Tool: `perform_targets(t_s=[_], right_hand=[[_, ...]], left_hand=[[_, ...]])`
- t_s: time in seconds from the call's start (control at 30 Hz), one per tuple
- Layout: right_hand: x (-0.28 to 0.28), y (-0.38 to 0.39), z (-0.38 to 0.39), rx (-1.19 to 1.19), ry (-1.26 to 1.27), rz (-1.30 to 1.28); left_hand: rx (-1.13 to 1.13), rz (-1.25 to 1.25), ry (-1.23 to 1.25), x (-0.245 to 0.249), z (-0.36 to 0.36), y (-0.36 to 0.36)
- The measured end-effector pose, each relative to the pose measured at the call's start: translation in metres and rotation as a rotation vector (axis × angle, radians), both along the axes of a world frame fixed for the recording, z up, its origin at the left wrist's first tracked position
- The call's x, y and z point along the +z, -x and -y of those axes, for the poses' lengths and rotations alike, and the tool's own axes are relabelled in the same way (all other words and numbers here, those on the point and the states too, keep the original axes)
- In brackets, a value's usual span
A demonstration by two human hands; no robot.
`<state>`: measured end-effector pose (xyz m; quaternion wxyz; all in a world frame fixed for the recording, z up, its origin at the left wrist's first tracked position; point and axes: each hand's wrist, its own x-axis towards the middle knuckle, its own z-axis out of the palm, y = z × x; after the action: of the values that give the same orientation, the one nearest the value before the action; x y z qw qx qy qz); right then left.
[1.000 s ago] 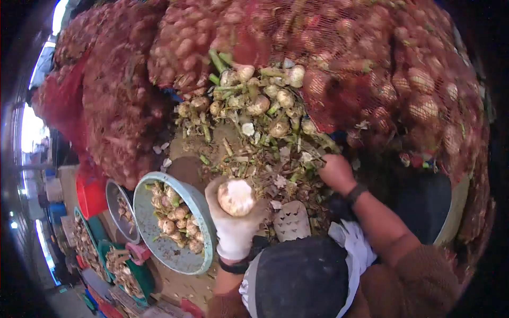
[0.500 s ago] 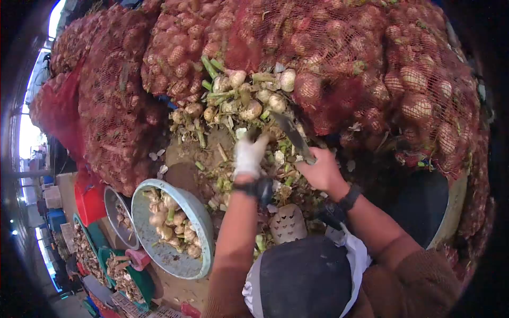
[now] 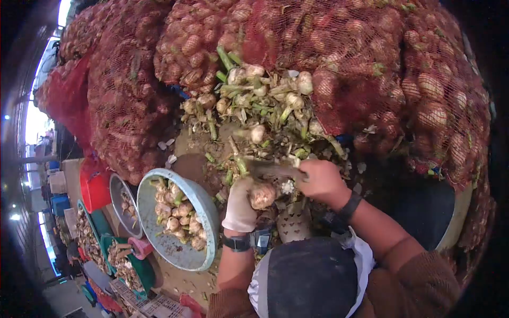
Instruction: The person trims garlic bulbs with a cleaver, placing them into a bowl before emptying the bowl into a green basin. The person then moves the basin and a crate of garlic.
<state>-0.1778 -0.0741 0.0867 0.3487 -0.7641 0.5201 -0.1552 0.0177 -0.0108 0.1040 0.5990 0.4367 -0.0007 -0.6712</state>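
Observation:
My left hand (image 3: 241, 204), in a white glove, is closed round a garlic bulb (image 3: 262, 196) whose stalk points away from me. My right hand (image 3: 324, 183) grips a knife (image 3: 273, 170) by its handle. The dark blade points left and lies across the stalk, just above the bulb; whether it has cut in cannot be seen. Beyond both hands lies a pile of garlic with stalks (image 3: 265, 95), and one loose bulb (image 3: 257, 133) sits nearer to me on the dirty ground.
Red mesh sacks (image 3: 339, 47) full of bulbs stand along the far side. On the left are a pale blue basin (image 3: 212, 233) with trimmed garlic, a grey bowl (image 3: 117, 204) and a red bucket (image 3: 94, 188). A perforated shoe (image 3: 293, 225) shows near my lap.
My left hand has come back towards me from the pile and now visibly holds a garlic bulb. The knife has swung from pointing away to lying across the stalk.

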Motion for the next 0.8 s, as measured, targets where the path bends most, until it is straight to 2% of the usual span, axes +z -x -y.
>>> perform_targets(t_s=[0.07, 0.1, 0.13, 0.2, 0.23, 0.27, 0.33, 0.37, 0.4, 0.43, 0.47, 0.53, 0.57, 0.6, 0.63, 0.67, 0.73, 0.77, 0.8], right_hand=[[0.016, -0.011, -0.001, 0.161, 0.067, -0.009], [0.027, -0.014, -0.001, 0.194, 0.126, 0.026], [0.027, -0.012, -0.002, 0.189, 0.125, 0.018], [0.023, -0.011, -0.004, 0.185, 0.166, 0.112], [0.001, 0.000, -0.004, 0.142, 0.039, 0.065], [-0.027, 0.014, 0.001, 0.193, -0.196, -0.253], [-0.058, 0.036, -0.005, 0.080, -0.557, -0.093], [-0.052, 0.029, -0.003, 0.082, -0.561, -0.102], [-0.038, 0.014, -0.003, -0.094, -0.766, 0.286], [-0.023, 0.003, 0.000, -0.284, -0.935, 0.686], [-0.004, -0.001, 0.011, -0.289, -0.922, 0.686], [0.032, -0.009, 0.028, -0.154, -0.934, 0.979], [0.035, -0.014, 0.026, -0.157, -0.932, 0.982], [0.038, -0.020, 0.018, -0.092, -0.652, 0.742], [0.040, -0.024, 0.009, -0.028, -0.378, 0.501], [0.045, -0.028, 0.003, 0.057, -0.328, 0.492], [0.045, -0.024, 0.002, 0.156, -0.027, 0.411], [0.042, -0.019, 0.001, 0.157, -0.030, 0.416], [0.040, -0.013, -0.001, 0.206, 0.114, 0.241]], left_hand=[[-0.308, 0.684, -0.031, 0.002, -0.006, -0.002], [-0.418, 0.930, 0.213, -0.004, -0.003, -0.002], [-0.423, 0.922, 0.217, -0.002, -0.004, -0.002], [-0.546, 1.461, 0.342, 0.033, -0.003, 0.005], [-0.476, 1.702, 0.084, 0.049, 0.002, 0.012], [-0.465, 1.706, 0.089, 0.050, 0.002, 0.009], [-0.184, 1.753, 0.395, 0.047, 0.002, 0.001], [-0.252, 1.975, 0.481, 0.063, 0.006, 0.008], [-0.324, 1.820, 0.523, 0.060, 0.001, 0.013], [-0.410, 1.814, 0.534, 0.050, -0.003, 0.016], [-0.478, 1.817, 0.561, 0.040, -0.001, 0.018], [-0.545, 1.798, 0.655, 0.043, 0.003, 0.016], [-0.487, 1.568, 0.521, 0.051, 0.005, 0.023], [-0.430, 1.335, 0.381, 0.054, 0.004, 0.029], [-0.371, 1.182, 0.343, 0.038, 0.003, 0.028], [-0.233, 0.979, 0.237, 0.022, 0.006, 0.023], [-0.217, 1.039, 0.350, 0.013, 0.004, 0.013], [-0.218, 1.043, 0.346, 0.003, 0.002, 0.012], [-0.032, 0.810, 0.306, -0.008, -0.002, 0.015]])
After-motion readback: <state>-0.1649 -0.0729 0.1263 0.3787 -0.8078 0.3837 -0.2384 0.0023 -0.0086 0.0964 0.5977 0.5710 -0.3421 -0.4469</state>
